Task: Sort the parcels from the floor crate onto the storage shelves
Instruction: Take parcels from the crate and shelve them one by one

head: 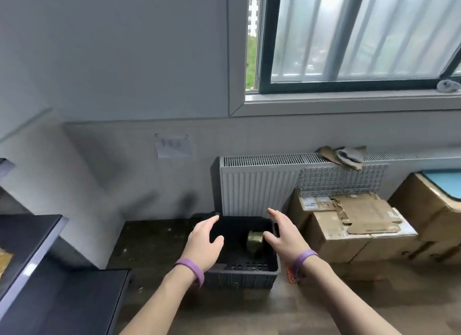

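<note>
- One dark plastic crate [249, 269] stands on the floor in front of one white radiator [257, 190].
- One brown parcel [255, 242] lies inside the crate, toward its right side; no other contents show.
- Two hands are over the crate: the left hand [203, 245] above its left part and the right hand [284, 237] above its right rim, thumb just beside the parcel.
- Both hands are released, fingers loosely spread, grasping nothing.
- Two purple wristbands [190, 269], one on each wrist.
- Two dark shelf boards [30, 237] show at the left.
- At least three cardboard boxes [349, 245] sit right of the crate.
</note>
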A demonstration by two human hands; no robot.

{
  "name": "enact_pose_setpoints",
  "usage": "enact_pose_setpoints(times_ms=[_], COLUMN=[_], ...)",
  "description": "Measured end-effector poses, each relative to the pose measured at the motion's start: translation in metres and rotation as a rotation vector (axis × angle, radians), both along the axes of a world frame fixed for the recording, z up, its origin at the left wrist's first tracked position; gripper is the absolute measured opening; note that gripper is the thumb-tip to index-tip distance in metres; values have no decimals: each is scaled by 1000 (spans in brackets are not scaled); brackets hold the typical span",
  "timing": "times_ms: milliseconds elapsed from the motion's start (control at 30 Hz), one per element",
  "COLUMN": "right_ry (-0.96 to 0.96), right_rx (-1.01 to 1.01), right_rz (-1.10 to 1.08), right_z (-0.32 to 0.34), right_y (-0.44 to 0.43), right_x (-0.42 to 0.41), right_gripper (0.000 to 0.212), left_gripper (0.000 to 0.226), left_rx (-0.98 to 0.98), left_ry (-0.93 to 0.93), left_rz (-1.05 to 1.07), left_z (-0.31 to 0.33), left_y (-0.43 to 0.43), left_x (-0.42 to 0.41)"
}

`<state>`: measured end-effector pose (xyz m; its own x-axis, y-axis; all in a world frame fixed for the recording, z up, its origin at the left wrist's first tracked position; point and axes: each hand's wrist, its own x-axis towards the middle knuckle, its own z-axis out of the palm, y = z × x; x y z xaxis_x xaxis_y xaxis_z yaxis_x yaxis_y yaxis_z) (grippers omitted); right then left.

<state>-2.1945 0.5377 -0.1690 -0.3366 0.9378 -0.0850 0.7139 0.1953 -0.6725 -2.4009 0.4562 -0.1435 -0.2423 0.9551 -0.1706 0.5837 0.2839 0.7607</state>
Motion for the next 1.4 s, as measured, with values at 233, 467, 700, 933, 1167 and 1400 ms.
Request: enact_pose_setpoints(times_ms=[233, 467, 700, 933, 1167, 1400], right_ry=[-80, -119, -159, -185, -237, -264], right_rx=[-91, -178, -374, -583, -710, -770], right_rz=[34, -36, -125, -144, -106, -96], right_z=[-44, -90, -159, -267, -415, -559], right_y=[80, 172, 245, 293, 343, 373], right_x=[-21, -52, -71, -66, -30, 4], right_gripper=[62, 61, 61, 61, 60, 61], left_gripper=[52, 54, 56, 57, 57, 59], left_rx=[-111, -175, -339, -530, -618, -717], left_ry=[-67, -123, -132, -61, -19, -37], left_rz=[24, -29, -99, -130, -84, -80], left_z=[-40, -95, -161, -277, -422, -586], left_y=[78, 208, 299, 345, 388, 414], left_x=[-29, -68, -71, -66, -27, 23])
